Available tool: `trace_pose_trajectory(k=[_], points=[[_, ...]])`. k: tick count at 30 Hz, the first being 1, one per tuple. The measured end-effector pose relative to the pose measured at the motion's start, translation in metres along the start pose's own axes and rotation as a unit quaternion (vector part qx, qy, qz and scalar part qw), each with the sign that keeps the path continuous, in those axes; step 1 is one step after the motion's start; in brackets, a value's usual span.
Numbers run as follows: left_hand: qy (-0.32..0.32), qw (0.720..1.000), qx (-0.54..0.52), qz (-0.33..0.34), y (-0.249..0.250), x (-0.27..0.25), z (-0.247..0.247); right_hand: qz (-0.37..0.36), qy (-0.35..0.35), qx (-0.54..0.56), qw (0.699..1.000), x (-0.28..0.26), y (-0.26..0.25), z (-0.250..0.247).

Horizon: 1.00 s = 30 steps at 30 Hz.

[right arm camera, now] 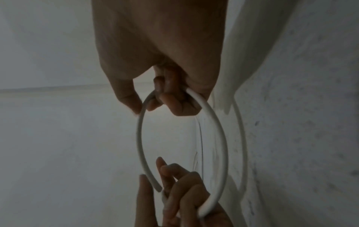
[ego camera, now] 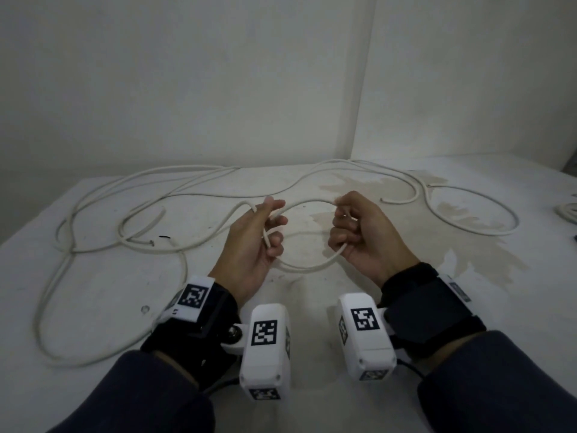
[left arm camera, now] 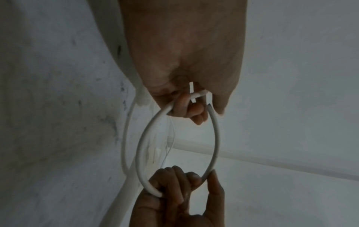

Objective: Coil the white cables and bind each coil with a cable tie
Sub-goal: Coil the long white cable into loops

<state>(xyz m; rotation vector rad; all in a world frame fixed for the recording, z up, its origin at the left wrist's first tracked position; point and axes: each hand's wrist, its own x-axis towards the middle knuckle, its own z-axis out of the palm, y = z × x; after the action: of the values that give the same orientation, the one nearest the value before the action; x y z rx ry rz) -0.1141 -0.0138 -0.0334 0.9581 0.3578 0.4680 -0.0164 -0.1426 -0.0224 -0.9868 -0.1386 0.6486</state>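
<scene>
Your left hand (ego camera: 256, 245) and right hand (ego camera: 362, 235) each grip the first loop of the white cable (ego camera: 307, 266) above the worktop (ego camera: 93, 292). It looks light and springy; hold it where the turns cross.

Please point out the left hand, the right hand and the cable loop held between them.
left hand (ego camera: 249, 245), head view, on the palm.
right hand (ego camera: 371, 242), head view, on the palm below the curled fingers.
cable loop (ego camera: 307, 267), head view, on the near arc between the hands.
</scene>
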Motion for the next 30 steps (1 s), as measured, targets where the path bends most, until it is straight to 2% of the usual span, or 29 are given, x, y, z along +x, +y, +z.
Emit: trace_pose_trajectory(k=[4, 8, 13, 16, 19, 21, 24, 26, 30], points=[[-0.035, 0.996, 0.085, 0.013, -0.003, -0.004, -0.001, -0.041, 0.004, -0.037, 0.998, -0.003, 0.002, 0.004], [-0.103, 0.985, 0.135, -0.025, -0.002, -0.009, -0.001, -0.053, -0.018, -0.011, 0.998, -0.001, 0.004, 0.003], [-0.207, 0.94, 0.263, -0.064, 0.0, -0.013, -0.002, -0.053, -0.073, -0.052, 0.995, -0.006, 0.01, 0.009], [-0.233, 0.935, 0.264, -0.047, -0.001, -0.015, -0.003, -0.069, -0.093, -0.127, 0.985, -0.009, 0.012, 0.011], [-0.217, 0.947, 0.236, 0.008, -0.004, -0.013, -0.002, -0.092, -0.099, -0.161, 0.978, -0.01, 0.015, 0.012], [-0.198, 0.956, 0.214, 0.029, -0.006, -0.012, -0.001, -0.078, -0.107, -0.174, 0.976, -0.01, 0.015, 0.014], [-0.128, 0.975, 0.174, 0.046, -0.005, -0.008, -0.002, -0.042, -0.14, -0.187, 0.971, -0.009, 0.011, 0.013], [-0.094, 0.984, 0.149, 0.042, -0.004, -0.006, -0.003, -0.023, -0.169, -0.186, 0.968, -0.009, 0.011, 0.01], [-0.095, 0.988, 0.123, 0.009, -0.002, -0.008, -0.002, -0.045, -0.179, -0.184, 0.965, -0.008, 0.013, 0.005]])
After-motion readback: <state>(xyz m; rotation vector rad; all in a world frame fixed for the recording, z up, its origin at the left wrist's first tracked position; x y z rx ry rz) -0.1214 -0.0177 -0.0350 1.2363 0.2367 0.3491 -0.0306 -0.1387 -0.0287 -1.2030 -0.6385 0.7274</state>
